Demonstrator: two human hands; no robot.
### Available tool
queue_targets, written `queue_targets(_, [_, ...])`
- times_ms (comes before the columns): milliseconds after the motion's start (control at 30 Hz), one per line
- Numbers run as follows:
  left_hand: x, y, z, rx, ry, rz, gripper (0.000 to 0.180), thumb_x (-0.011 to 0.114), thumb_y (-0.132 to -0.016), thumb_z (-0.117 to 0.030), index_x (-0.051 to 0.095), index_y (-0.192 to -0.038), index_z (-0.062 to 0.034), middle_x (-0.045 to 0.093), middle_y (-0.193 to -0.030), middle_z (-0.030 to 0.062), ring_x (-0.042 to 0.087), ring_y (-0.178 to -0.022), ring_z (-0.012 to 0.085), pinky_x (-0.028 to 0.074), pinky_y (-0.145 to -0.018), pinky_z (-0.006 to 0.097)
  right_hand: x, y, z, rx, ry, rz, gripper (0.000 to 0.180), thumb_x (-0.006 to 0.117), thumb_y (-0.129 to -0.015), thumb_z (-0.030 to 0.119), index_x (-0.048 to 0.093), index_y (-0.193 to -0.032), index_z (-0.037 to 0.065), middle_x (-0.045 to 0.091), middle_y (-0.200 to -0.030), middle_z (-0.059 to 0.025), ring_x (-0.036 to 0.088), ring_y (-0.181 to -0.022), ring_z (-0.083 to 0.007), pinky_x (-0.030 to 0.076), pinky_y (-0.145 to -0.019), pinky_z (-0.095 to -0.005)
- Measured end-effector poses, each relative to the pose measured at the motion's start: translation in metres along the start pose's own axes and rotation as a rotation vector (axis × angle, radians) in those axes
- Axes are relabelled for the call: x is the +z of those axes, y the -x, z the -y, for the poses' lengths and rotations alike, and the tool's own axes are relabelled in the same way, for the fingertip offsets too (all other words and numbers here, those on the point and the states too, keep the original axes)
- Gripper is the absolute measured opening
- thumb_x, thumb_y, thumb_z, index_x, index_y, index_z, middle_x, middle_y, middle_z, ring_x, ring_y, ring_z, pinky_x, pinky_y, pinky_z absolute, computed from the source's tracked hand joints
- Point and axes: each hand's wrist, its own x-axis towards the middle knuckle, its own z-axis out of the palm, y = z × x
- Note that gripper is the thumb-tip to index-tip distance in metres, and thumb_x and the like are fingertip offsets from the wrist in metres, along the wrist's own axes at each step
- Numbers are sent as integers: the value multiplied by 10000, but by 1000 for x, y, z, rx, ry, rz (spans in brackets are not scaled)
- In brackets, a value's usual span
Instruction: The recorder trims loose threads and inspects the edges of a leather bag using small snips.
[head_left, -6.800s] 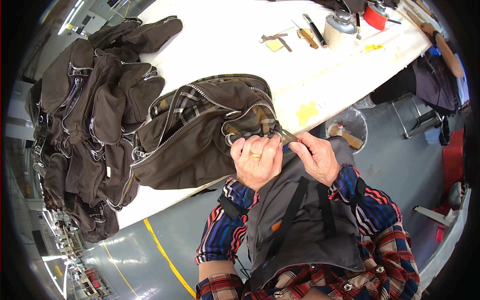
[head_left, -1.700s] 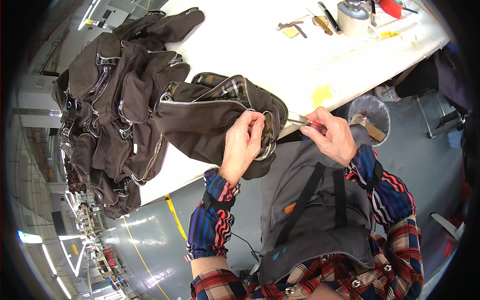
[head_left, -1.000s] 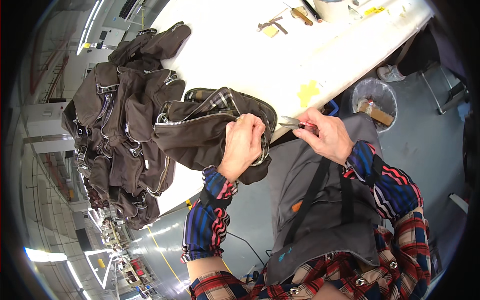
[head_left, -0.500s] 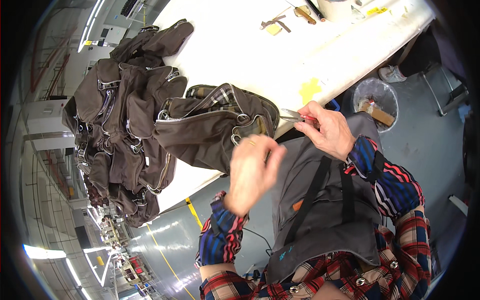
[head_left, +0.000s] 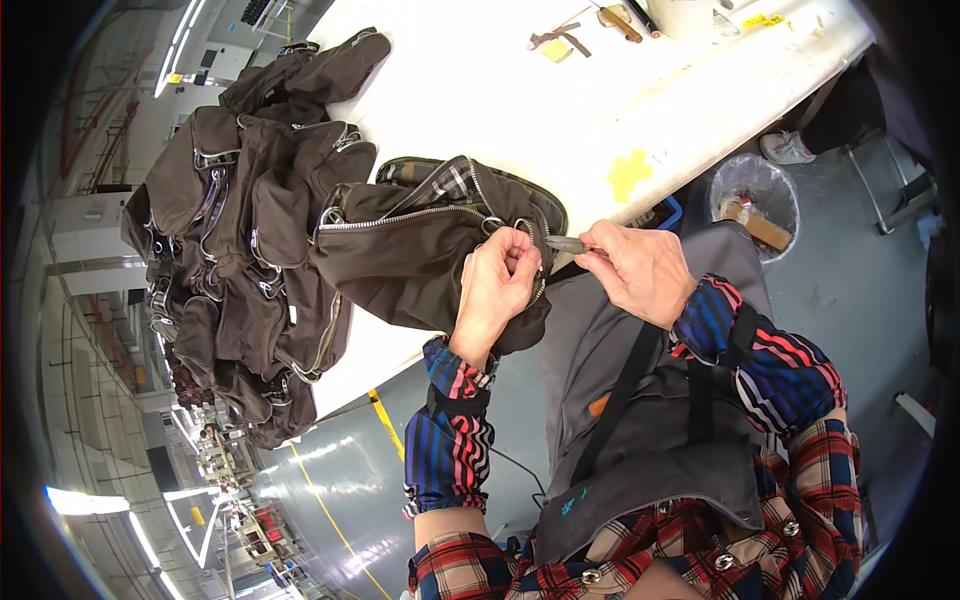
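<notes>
A dark brown fabric bag [head_left: 400, 255] with silver zips and a plaid lining lies at the near edge of the white table. Its front end hangs past the edge towards my lap. My left hand [head_left: 497, 285] is closed in a pinch at the bag's zipped end; the small part between the fingertips is hidden. From the right, my right hand [head_left: 640, 270] grips a small pliers-like metal tool [head_left: 567, 243], its two-jawed tip against the zip edge close to my left fingers. The palm covers the tool's handle.
Several similar brown bags [head_left: 235, 240] are heaped on the left of the white table [head_left: 480, 90]. Scraps and a wooden-handled tool [head_left: 620, 25] lie at its far side. A lined waste bin [head_left: 755, 200] stands on the floor at right, near a person's shoe [head_left: 787, 148].
My left hand has risen to the bag's zipped end and closed there. My right hand has moved slightly left and down, bringing the tool against the bag. The bag's near end has shifted.
</notes>
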Motion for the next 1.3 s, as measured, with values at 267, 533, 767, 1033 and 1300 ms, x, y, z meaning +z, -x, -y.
queue_targets(267, [-4,2,10,16,209,0,73,553,-796,-37,537,-798,34,530,-636,-3,430,-569,35,384,-532,194,3,-2,5,-6,74,41,176,625,-768,141,490,-827,46,559,-641,-94,569,-563,-260,411,-483,-348])
queue_targets(533, [-3,2,11,35,236,-6,72,546,-797,-38,534,-795,33,544,-645,5,437,-562,37,384,-526,196,2,-4,8,-11,73,41,177,623,-771,145,489,-825,43,558,-641,-98,571,-568,-263,413,-483,-350])
queue_targets(767, [-3,3,5,-27,186,26,56,545,-807,-42,528,-795,10,528,-689,-18,429,-625,32,359,-564,181,5,-6,7,-51,183,40,167,617,-769,134,482,-816,48,547,-629,-100,565,-558,-272,411,-480,-359])
queue_targets(1033, [-19,12,19,-10,222,-5,47,544,-810,-35,523,-787,0,520,-698,-18,434,-650,37,357,-587,182,-29,-27,11,1,-179,285,189,604,-786,234,545,-827,59,573,-636,-114,560,-533,-273,424,-496,-334])
queue_targets(1300, [-20,21,-9,138,518,-79,52,549,-838,-48,507,-840,-18,509,-732,-21,453,-672,39,371,-621,178,-64,-108,-37,-348,447,-521,264,559,-838,222,534,-1004,18,590,-872,-161,568,-793,-266,441,-696,-332])
